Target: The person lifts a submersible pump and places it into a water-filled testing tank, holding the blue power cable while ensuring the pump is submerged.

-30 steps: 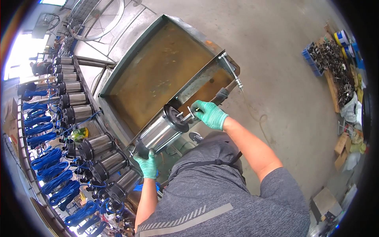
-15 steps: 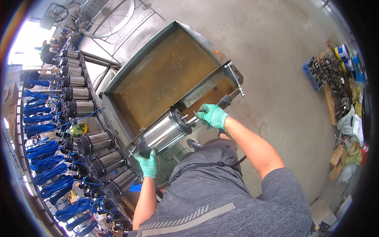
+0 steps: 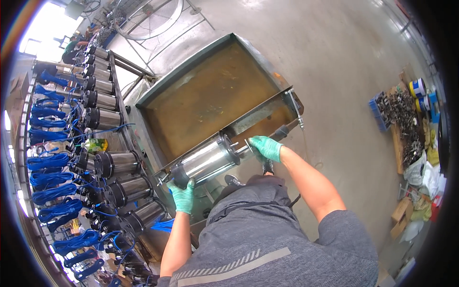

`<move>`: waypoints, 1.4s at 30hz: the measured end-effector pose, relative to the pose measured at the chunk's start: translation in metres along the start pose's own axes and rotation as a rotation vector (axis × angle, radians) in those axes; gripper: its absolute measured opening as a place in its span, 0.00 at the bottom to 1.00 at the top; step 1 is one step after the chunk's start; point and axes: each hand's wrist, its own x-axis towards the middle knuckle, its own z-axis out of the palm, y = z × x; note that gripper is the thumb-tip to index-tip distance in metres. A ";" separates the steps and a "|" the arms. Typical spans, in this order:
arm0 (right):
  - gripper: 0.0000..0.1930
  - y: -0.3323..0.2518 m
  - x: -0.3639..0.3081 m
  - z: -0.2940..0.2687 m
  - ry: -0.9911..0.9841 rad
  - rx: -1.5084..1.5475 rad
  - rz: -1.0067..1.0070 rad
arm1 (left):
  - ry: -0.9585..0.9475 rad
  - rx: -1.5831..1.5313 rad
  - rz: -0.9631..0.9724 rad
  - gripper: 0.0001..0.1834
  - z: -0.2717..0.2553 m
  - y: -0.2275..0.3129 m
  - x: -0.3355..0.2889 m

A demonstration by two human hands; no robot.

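Steel cylinder (image 3: 208,160) slanted along near edge of tank (image 3: 189,70). Left hand (image 3: 182,197) cupped round dark end, right hand (image 3: 266,148) curled on metal fitting (image 3: 248,145) opposite. Smooth shell could roll or drop imo if left grip loosens.

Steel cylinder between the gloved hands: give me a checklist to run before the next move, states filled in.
1. Left hand on the steel cylinder at its dark end: ok, touching.
2. Right hand grip near the metal shaft: cannot tell, fingers partly hidden.
3. Gloves on both hands: ok, green ones worn.
4. Support beneath the cylinder: cannot tell, hidden from above.
5. Brown liquid in the tank free of bits: cannot tell, pale flecks may be reflections.
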 end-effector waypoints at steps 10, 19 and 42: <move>0.23 0.013 -0.004 -0.010 0.108 -0.568 -0.287 | 0.029 -0.048 -0.032 0.37 0.008 0.001 -0.002; 0.17 -0.003 -0.006 -0.010 0.051 -0.670 -0.398 | 0.034 -0.061 0.004 0.36 0.011 0.006 -0.005; 0.36 -0.041 0.019 -0.012 -0.046 -0.608 0.266 | 0.032 -0.017 -0.082 0.53 0.018 0.005 -0.002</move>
